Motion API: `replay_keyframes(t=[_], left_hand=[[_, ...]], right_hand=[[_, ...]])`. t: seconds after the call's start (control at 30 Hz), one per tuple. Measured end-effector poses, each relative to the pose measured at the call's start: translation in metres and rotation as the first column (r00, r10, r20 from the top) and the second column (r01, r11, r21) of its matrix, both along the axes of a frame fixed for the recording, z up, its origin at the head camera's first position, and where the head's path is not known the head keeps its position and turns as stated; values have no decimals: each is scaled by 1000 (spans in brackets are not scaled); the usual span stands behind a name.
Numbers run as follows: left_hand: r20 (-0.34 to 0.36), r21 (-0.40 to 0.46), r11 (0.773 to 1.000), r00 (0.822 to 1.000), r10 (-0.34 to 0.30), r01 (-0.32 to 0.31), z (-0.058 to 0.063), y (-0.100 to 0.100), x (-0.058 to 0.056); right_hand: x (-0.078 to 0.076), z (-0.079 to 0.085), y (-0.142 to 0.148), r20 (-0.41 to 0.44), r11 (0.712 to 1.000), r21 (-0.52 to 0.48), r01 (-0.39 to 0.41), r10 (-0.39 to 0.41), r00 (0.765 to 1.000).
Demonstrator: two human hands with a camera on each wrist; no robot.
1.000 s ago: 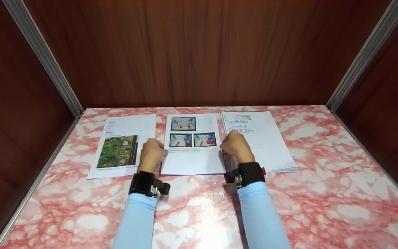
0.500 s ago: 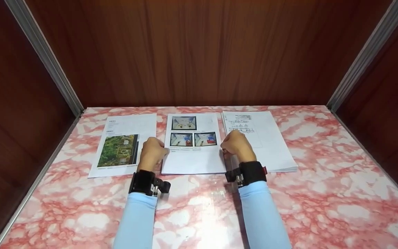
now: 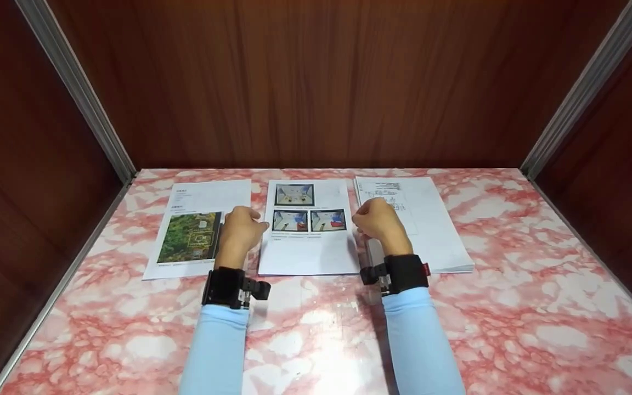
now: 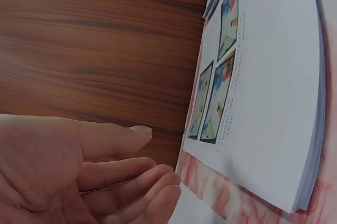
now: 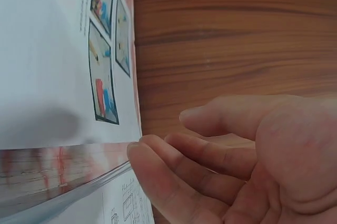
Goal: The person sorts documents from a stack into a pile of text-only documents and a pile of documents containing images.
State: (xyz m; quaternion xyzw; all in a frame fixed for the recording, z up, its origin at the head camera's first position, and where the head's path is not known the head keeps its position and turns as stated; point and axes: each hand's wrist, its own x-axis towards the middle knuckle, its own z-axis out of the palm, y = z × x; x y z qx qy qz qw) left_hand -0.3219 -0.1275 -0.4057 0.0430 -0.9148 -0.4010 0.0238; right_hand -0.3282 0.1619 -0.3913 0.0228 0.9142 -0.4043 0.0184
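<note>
A stack of printed paper [image 3: 309,257] with three photos on its top sheet lies in the middle of the table. Beside its left edge hovers my left hand [image 3: 241,229]; in the left wrist view the fingers [image 4: 131,182] bend loosely, thumb apart, with nothing between them. My right hand [image 3: 380,224] is by the right edge of the same stack. Its fingers [image 5: 174,176] in the right wrist view are also loosely bent and hold nothing. The stack's edges look fairly even, with a few sheets showing at the near edge in the left wrist view.
Left of the middle stack lies a sheet [image 3: 212,196] with a green photo, partly behind my left hand. On the right is another paper stack [image 3: 441,241] with line drawings, partly covered by my right hand. Wood-grain panels [image 3: 316,88] enclose the marbled table [image 3: 316,340].
Both hands have come slightly up and away from the sides of the middle stack, and their fingers have loosened. The papers stay in place; the view has shifted a little.
</note>
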Motion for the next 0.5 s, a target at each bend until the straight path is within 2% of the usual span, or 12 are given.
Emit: replay_keyframes(t=[0.13, 0.27, 0.37, 0.43, 0.5], left_hand=[[5, 8, 1000, 1000, -12, 12, 7, 2, -1], [-12, 25, 999, 1000, -29, 29, 20, 0, 1], [-54, 39, 999, 998, -26, 28, 32, -15, 9], [-72, 34, 999, 997, -11, 14, 39, -30, 17], [-75, 21, 1000, 997, 6, -4, 42, -48, 25]], right_hand=[[1, 5, 0, 5, 999, -36, 9, -9, 1000], [3, 15, -6, -22, 990, -143, -19, 16, 1000], [8, 25, -21, -81, 957, -277, -90, 70, 994], [14, 32, -36, -118, 921, -356, -156, 122, 986], [20, 36, -54, -123, 874, -437, -212, 175, 977]])
